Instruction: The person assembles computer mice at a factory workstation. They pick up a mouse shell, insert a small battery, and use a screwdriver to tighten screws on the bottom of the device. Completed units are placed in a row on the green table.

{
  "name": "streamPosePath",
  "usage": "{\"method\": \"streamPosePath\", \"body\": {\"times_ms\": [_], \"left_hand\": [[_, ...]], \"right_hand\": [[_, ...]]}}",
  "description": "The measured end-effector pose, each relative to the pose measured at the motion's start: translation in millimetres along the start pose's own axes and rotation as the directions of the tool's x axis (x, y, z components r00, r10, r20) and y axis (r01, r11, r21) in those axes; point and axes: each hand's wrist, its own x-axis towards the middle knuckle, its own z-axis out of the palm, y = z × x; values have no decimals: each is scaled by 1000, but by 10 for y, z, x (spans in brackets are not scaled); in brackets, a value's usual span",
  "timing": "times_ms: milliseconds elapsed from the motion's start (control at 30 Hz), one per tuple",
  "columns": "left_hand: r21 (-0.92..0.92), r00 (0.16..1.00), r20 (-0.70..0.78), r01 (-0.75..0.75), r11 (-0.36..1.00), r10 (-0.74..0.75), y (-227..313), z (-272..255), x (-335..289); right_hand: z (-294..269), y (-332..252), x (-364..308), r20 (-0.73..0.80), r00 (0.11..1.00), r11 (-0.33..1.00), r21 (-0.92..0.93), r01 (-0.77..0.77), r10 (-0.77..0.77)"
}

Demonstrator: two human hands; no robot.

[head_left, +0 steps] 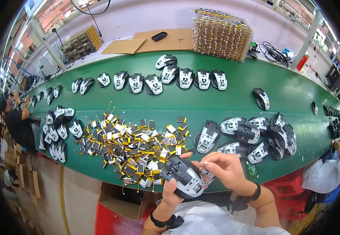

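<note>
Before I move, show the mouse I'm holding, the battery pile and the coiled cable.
Held mouse [183, 175]: head view, on its dark casing.
Battery pile [138, 150]: head view, near its middle.
Coiled cable [274, 54]: head view, on its black loops.

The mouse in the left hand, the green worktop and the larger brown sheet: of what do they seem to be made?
Mouse: probably moulded plastic, matte black and pale grey, with crisp cut-outs. Green worktop: perhaps rubber mat or laminate; it looks smooth, with a soft sheen. Larger brown sheet: likely cardboard: matte, plain tan, straight-edged.
</note>
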Motion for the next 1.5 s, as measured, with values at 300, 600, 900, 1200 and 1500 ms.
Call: {"method": "streamPosePath", "body": {"times_ms": [300,600,900,1200,1500], "left_hand": [[95,975,-195,-87,992,104,84,45,76],[43,976,-168,-131,990,137,123,35,152],[-3,980,-172,-106,994,104,105,123,156],[55,970,-226,-80,995,90,120,233,136],[-28,954,-297,-43,999,33,98,272,123]], "right_hand": [[59,106,-169,-219,976,999,-51,-1,-10],[108,-133,-257,-98,990,842,-538,36,-105],[94,-95,-295,8,972,692,-701,174,-236],[132,-345,-163,374,894,395,-804,445,-246],[112,-574,19,699,704,-69,-714,697,-127]]}}
